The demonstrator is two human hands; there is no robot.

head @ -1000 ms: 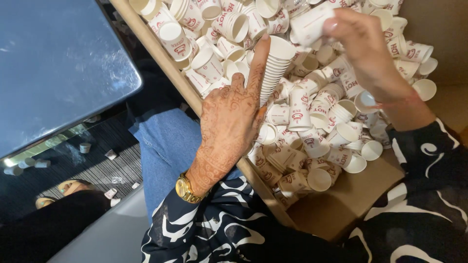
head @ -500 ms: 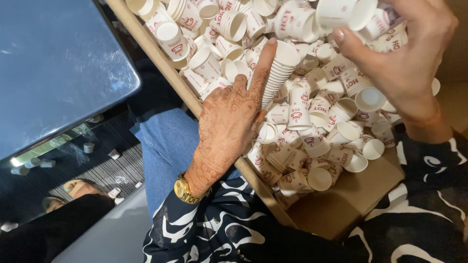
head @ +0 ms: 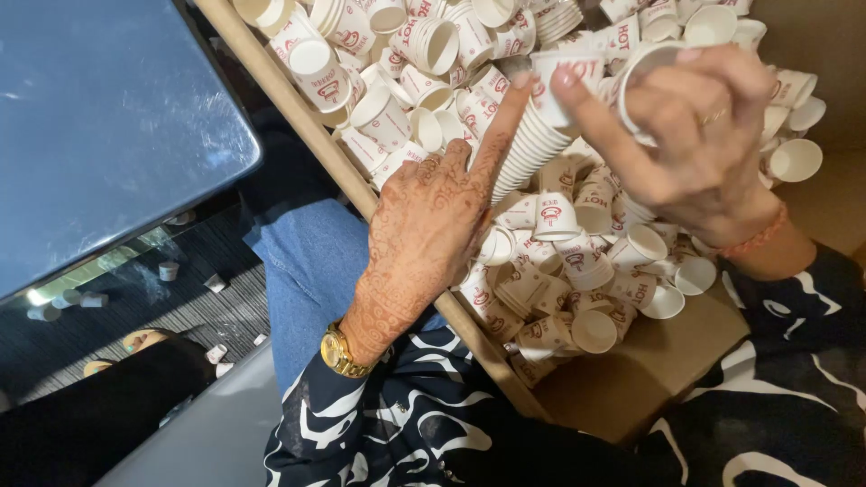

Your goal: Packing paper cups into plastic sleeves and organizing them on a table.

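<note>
Toward twelve o'clock of the frame, above the person's lap, a cardboard box [head: 631, 379] lies heaped with loose small white paper cups [head: 559, 271] printed in red. The left hand [head: 433, 225], patterned with henna and wearing a gold wristwatch [head: 341, 352], steadies a nested stack of cups [head: 532, 135] that leans up toward one o'clock; its index finger runs straight along the stack's side and the other fingers curl around the lower part, clamped on it. The right hand [head: 695, 153], at two o'clock, pinches a single cup [head: 645, 77] between thumb and curled fingers, its index finger stretched out to touch the top cup of the stack. Judging by this, the step in hand is nesting one more cup onto the stack. The next move calls for turning the single cup to match the stack's tilt and seating it squarely, while the left hand keeps the stack from bending or slipping. A dark glass tabletop [head: 108, 135] sits at ten o'clock.
</note>
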